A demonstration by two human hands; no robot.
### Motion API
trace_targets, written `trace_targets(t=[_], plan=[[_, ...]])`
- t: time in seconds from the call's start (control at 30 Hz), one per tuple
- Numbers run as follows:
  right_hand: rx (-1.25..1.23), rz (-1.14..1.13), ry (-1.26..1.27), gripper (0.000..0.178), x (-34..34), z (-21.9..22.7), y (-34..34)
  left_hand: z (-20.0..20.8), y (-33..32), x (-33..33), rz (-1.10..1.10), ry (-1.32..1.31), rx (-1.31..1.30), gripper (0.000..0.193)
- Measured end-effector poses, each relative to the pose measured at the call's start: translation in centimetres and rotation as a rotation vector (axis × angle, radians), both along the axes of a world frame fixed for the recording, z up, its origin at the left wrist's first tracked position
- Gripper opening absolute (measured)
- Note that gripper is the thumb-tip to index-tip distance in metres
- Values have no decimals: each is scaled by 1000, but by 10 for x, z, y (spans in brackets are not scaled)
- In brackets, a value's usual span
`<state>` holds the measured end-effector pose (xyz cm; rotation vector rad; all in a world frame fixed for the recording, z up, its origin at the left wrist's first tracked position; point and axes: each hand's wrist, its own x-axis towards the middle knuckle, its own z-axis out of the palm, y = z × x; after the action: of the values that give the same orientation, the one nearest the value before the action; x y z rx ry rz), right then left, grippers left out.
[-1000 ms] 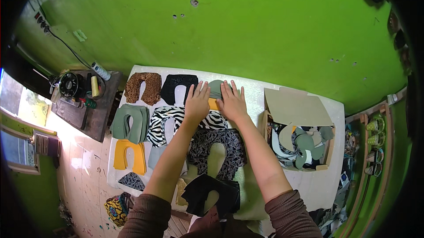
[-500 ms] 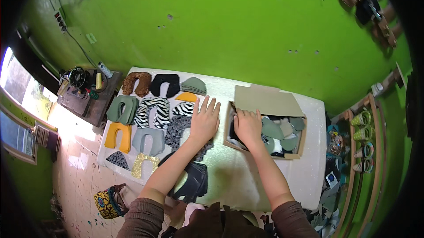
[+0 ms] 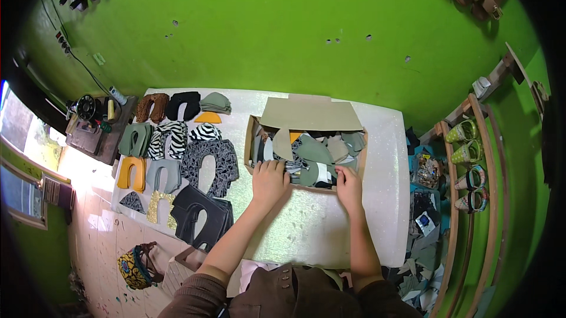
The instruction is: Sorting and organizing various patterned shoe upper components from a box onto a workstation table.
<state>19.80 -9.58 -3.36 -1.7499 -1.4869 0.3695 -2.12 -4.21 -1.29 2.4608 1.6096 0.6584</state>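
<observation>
An open cardboard box (image 3: 365, 164) holds a jumble of cut pieces, mostly grey-green, with white, orange and dark ones. My left hand (image 3: 271, 181) bends its fingers over the front wall near the box's left corner. At the front right, my right hand (image 3: 349, 188) reaches in with thumb and fingers drawn together beside a white and green piece (image 3: 323, 173); what they pinch is hidden. Left of my left arm lies a stack of black U-shaped pieces (image 3: 221, 219). Behind it is a grey-black patterned U-shaped stack (image 3: 227, 167).
More stacks stand at left: zebra-print (image 3: 175, 140), green (image 3: 134, 140), yellow (image 3: 131, 173), gold glitter (image 3: 160, 206) and brown (image 3: 152, 107). A sewing machine (image 3: 87, 107) stands beyond the table (image 3: 386, 223). A wooden rack with shoes (image 3: 470, 151) rises at right, with scraps below.
My right hand has moved from the box's left side to its front right. My left hand has come from above the stacks to the box's front left. The view has shifted.
</observation>
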Motion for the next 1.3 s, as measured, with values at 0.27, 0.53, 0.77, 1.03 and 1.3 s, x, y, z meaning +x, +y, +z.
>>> trace_targets(t=[0.27,0.53,0.77,1.03,1.3], plan=[[-31,75,-23,23,-9,11,30,-23,-7,2,1,-118,59,26],[-233,-36,-180,28,-13,-6,65,-8,-10,7,-5,-145,62,26],[-71,50,625,22,-22,0,44,11,-12,40,-118,-487,-232,20],[-256,115,1364,12,-17,22,20,5,-12,64,-49,-723,-413,23],[-232,202,1127,16,-18,9,19,22,-15,62,21,-668,-459,32]])
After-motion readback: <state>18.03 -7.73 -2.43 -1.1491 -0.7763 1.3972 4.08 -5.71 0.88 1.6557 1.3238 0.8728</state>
